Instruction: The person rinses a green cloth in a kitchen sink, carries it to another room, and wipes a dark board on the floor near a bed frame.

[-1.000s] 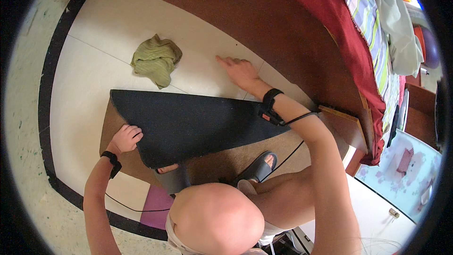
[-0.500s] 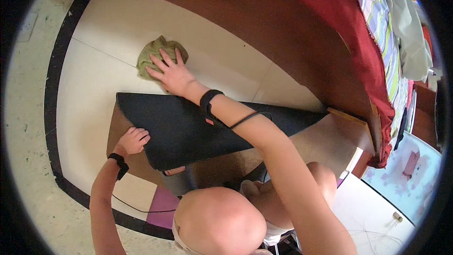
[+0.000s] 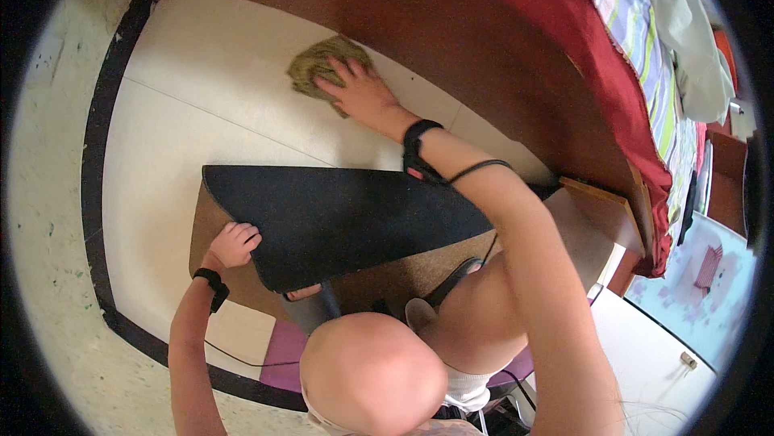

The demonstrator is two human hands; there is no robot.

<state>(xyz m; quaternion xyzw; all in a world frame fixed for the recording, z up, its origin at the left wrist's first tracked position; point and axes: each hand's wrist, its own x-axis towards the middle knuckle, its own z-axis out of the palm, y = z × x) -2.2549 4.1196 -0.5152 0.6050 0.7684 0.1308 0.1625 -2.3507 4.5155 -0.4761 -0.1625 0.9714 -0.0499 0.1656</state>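
My left hand [image 3: 234, 245] has its fingers curled over the edge of a floor mat [image 3: 347, 214], which is folded back so its black underside faces up. The mat's brown top side shows at the left and under the fold. Farther off, my right hand [image 3: 367, 99] lies with fingers spread on a crumpled olive-green cloth [image 3: 310, 65], pressing it to the pale tiled floor [image 3: 201, 49]. Part of the cloth is hidden beneath the palm. Each wrist wears a black band with a cable.
A dark brown wooden panel [image 3: 484, 73] with red fabric [image 3: 548, 8] above it borders the floor on the far right. A black border strip [image 3: 93, 186] runs along the left. My knees and feet are close to the mat; a white cabinet surface [image 3: 637, 347] stands at the lower right.
My right hand has slid the cloth right and farther away, toward the wooden panel. My left hand keeps its hold on the folded mat.
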